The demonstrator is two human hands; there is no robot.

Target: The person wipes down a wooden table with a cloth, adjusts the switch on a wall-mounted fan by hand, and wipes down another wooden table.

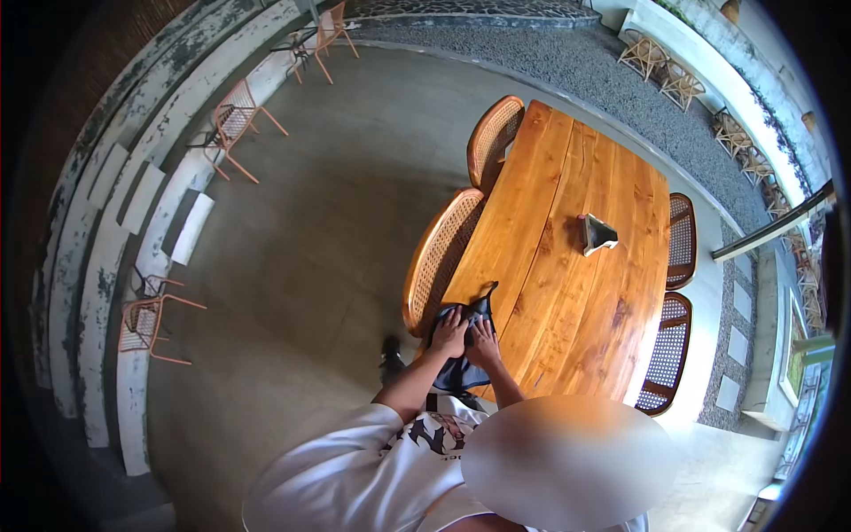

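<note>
A black bag-like item [454, 372] of soft, smooth material lies at the near left corner of the wooden table [567, 266], partly hanging over the edge toward my body. A thin strap or loop sticks up at its far end. My left hand [450, 332] rests on its left part with the fingers stretched forward. Close beside it, my right hand [483, 344] lies on the right part, fingers spread over the surface. The hands and forearms cover much of the item. Whether it has an opening, I cannot tell.
A dark triangular holder [599, 235] stands on the tabletop. Cane-backed chairs line both sides, one chair [443, 257] close by on the left. Orange metal chairs [235, 124] stand along the stepped white ledge [133, 355]. Rattan stools [644, 55] stand beyond the gravel.
</note>
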